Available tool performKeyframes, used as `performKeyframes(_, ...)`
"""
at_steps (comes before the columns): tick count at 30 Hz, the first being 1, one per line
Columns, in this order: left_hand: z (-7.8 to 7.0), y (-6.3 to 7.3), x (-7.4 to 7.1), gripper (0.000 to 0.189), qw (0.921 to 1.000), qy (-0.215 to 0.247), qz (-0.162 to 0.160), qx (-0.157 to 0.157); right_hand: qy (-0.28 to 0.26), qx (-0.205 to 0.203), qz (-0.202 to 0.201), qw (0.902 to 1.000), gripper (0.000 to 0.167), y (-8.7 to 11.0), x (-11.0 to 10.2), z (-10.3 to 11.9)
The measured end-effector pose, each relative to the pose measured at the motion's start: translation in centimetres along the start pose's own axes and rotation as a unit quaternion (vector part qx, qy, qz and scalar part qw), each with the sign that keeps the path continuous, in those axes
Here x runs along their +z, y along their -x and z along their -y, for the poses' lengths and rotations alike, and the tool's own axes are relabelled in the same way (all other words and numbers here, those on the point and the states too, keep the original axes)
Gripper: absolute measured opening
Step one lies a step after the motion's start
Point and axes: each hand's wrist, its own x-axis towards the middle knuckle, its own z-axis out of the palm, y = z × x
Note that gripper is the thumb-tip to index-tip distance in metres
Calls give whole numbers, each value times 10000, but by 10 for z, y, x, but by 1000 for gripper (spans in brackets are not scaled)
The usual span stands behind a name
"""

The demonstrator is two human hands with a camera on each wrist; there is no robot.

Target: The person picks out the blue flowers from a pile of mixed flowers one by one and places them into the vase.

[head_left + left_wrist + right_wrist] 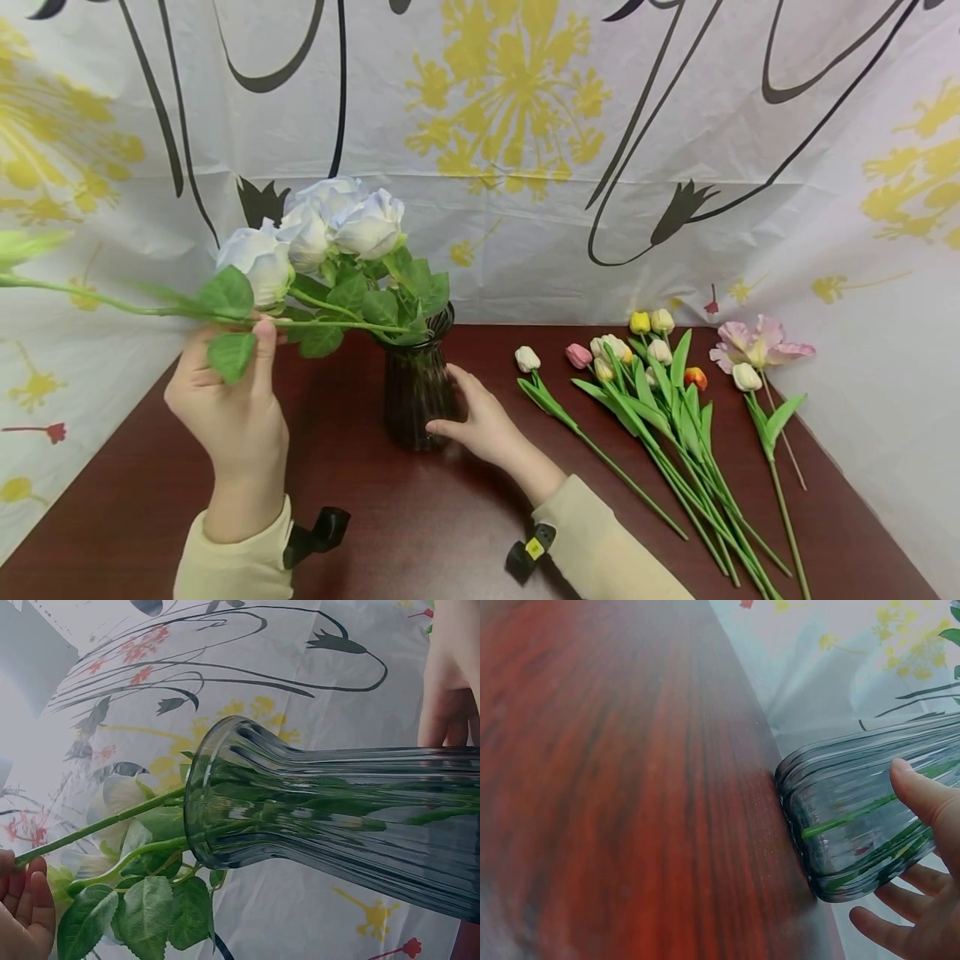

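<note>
My left hand (236,417) pinches a long green flower stem (330,323) between thumb and fingers. Its pale head (30,247) is cut off by the left edge of the head view, and its other end reaches the mouth of a dark, ribbed glass vase (414,392). Several pale blue-white roses (258,258) with green leaves lean left out of the vase. Lower down, my right hand (483,421) holds the vase's side, thumb in front. Through the glass (840,787), the right wrist view shows green stems inside; the vase stands upright on the table.
On the right of the dark red table (420,533) lies a bunch of tulips (675,417) in several colours. A single white tulip (527,359) lies left of it, another white tulip (747,377) and a pink flower (761,343) right. A patterned cloth (517,250) hangs behind.
</note>
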Motion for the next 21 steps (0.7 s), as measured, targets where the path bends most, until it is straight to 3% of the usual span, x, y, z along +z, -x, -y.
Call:
performKeyframes(3,2,1,-1,11,9996,-223,158,100,-2,39,24,10000,85,0,0,0)
performKeyframes(10,6,4,-2,14,9983,-281,488,145,-55,52,32,10000,85,0,0,-1)
performKeyframes(18,13,10,0,12,9961,-25,880,80,-84,57,-7,9999,85,1,1,-1)
performKeyframes(21,16,12,1,12,9947,-187,1000,170,-96,14,-31,9999,85,1,1,-1)
